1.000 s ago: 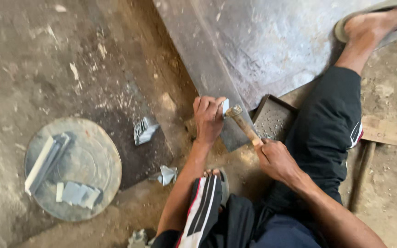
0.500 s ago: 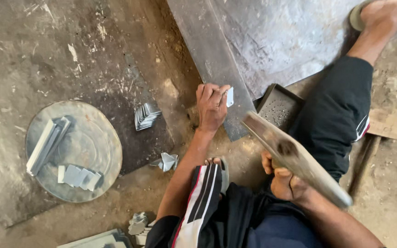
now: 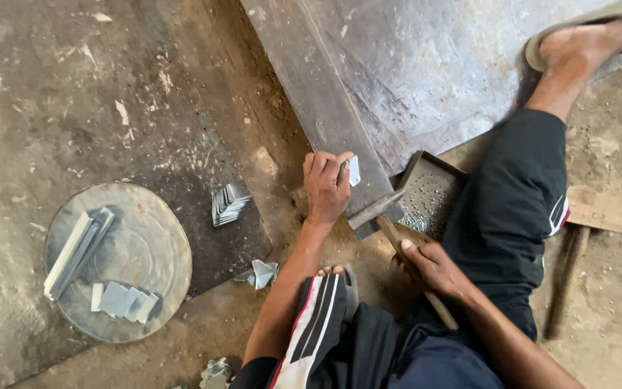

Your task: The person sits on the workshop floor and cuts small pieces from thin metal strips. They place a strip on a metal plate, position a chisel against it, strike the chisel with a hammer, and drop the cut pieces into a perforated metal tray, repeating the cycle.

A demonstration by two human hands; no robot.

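My left hand [image 3: 327,186] pinches a small shiny metal piece [image 3: 354,171] against the edge of a long steel bar [image 3: 329,108] lying on the ground. My right hand [image 3: 430,268] grips the wooden handle of a hammer [image 3: 379,210], whose head rests low beside the bar's near end, just right of my left hand. I sit on the dirt floor with my right leg [image 3: 512,209] stretched out and my sandalled foot [image 3: 588,39] on a big metal sheet [image 3: 455,65].
A small square tray of tiny metal bits [image 3: 430,193] sits by my knee. A round metal plate [image 3: 120,263] at left carries flat strips and cut pieces. Stacks of folded metal pieces [image 3: 230,204] lie on the floor, more [image 3: 257,274] near my arm. A second hammer [image 3: 566,277] lies at right.
The hammer was raised high half a second ago and has now come down next to the bar by my left hand. The left hand has stayed on the small piece.
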